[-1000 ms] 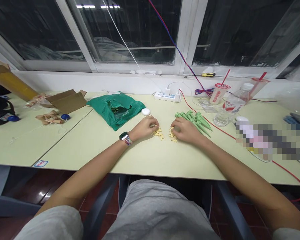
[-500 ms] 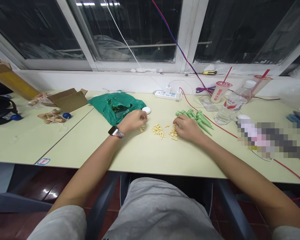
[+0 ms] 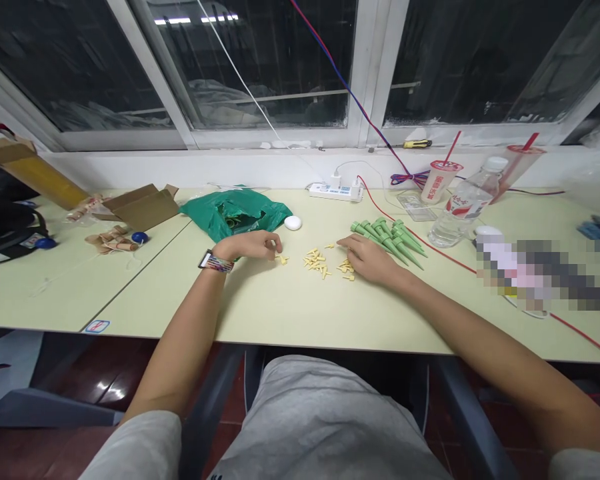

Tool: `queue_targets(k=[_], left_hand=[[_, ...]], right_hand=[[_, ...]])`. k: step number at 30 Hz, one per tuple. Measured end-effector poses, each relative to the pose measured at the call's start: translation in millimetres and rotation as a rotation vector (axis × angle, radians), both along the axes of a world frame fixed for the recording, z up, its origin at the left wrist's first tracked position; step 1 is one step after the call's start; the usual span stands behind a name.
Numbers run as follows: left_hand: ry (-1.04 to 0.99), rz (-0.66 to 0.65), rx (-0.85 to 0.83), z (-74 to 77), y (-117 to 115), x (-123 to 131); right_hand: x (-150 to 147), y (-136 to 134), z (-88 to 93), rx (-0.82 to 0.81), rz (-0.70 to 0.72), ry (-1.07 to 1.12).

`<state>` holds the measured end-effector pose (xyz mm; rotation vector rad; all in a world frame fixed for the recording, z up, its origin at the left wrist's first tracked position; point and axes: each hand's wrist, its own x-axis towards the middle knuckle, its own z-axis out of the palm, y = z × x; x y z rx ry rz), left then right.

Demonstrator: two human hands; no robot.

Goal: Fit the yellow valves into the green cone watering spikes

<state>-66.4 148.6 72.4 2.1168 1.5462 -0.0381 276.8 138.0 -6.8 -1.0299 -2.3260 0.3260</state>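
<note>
Left hand (image 3: 253, 245) just left of frame center: fingers bent, thumb side toward center; cannot tell whether pinching anything. Couple of small yellow pieces (image 3: 283, 260) right by its fingertips, on the pale table (image 3: 280, 313). Right hand (image 3: 371, 259) just right of center: palm down, index finger stretched leftward, other fingers bent; cannot tell whether gripping anything. Lone yellow piece (image 3: 329, 246) just left of that index fingertip. Yellow cluster (image 3: 347, 267) by the right hand, partly hidden under it. Main yellow pile (image 3: 315, 261) at frame center, between both hands, clear of both. Green spikes (image 3: 390, 237) bunched right of center, just beyond the right hand. Green plastic bag (image 3: 260, 203), torn open, above the left hand; white oval object (image 3: 293, 223) by its right edge. Power strip (image 3: 335, 193) at upper center. Water bottle (image 3: 463, 210) at upper right, upright, beside a red-lettered cup (image 3: 437, 183). Cardboard box (image 3: 147, 208) and wooden pieces (image 3: 111, 240) at left.
</note>
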Motion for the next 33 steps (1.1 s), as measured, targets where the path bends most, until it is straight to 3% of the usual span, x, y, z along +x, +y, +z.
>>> queue_targets(k=[10, 14, 20, 25, 28, 33], left_hand=[[0.024, 0.048, 0.073, -8.7, 9.1, -3.1], [0.020, 0.083, 0.149, -10.8, 11.8, -5.2], [-0.018, 0.104, 0.225, -12.4, 12.3, -4.0], [-0.056, 0.097, 0.263, -11.9, 10.9, 0.3], [-0.159, 0.081, 0.268, -9.2, 8.7, 4.0], [-0.556, 0.031, 0.156, -5.6, 1.5, 15.8]], right_hand=[[-2.6, 4.7, -4.9, -0.194, -0.002, 0.292], [-3.0, 3.8, -2.0, -0.087, 0.007, 0.161], [-11.7, 8.0, -0.9, -0.095, 0.191, -0.042], [-8.8, 6.3, 6.8, -0.084, 0.113, -0.024], [-1.3, 3.9, 13.4, -0.101, 0.072, -0.017], [4.4, 0.8, 21.0, -0.115, 0.063, -0.027]])
